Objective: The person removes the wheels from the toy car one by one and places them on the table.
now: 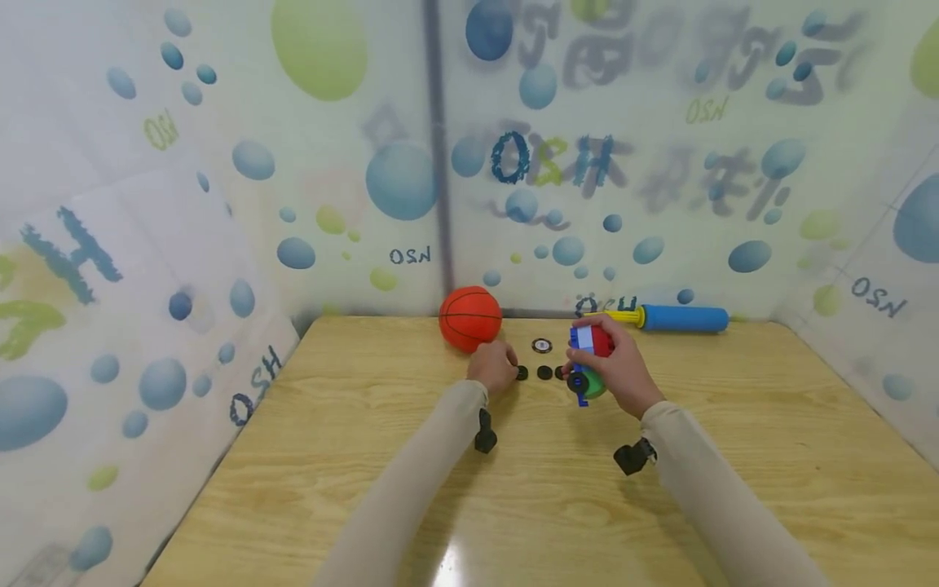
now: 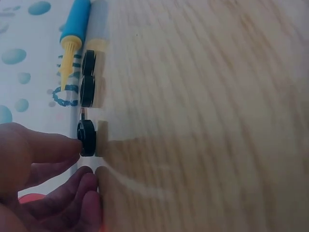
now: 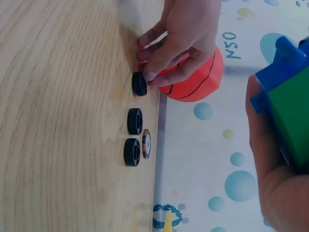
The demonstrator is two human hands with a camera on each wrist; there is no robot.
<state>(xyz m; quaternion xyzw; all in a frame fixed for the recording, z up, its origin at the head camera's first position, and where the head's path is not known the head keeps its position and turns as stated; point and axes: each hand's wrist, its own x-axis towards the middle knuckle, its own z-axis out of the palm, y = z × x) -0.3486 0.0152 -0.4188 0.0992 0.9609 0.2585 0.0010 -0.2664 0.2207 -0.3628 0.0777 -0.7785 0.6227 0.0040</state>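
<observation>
Backdrop (image 1: 469, 98): mirrored "H2O" (image 1: 550, 161) | left hand (image 1: 493, 367): touching black wheel (image 3: 139, 84), grip unclear | right hand (image 1: 622, 365): gripping toy vehicle (image 1: 593, 381)

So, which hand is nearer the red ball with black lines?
Left. The left hand is close in front of the ball; the right hand, holding a blue, red and green toy, is farther away to the ball's right.

My left hand (image 2: 36, 157) occupied the lower left, one fingertip (image 2: 73, 146) touching the near wheel (image 2: 87, 138), black and round. Two more wheels (image 2: 87, 91) lay beyond it along the table (image 2: 207, 116). Farther off lay a pump (image 2: 76, 20), its yellow nozzle (image 2: 71, 50) toward my side. A red ball (image 2: 31, 197) showed partly behind my hand.
</observation>
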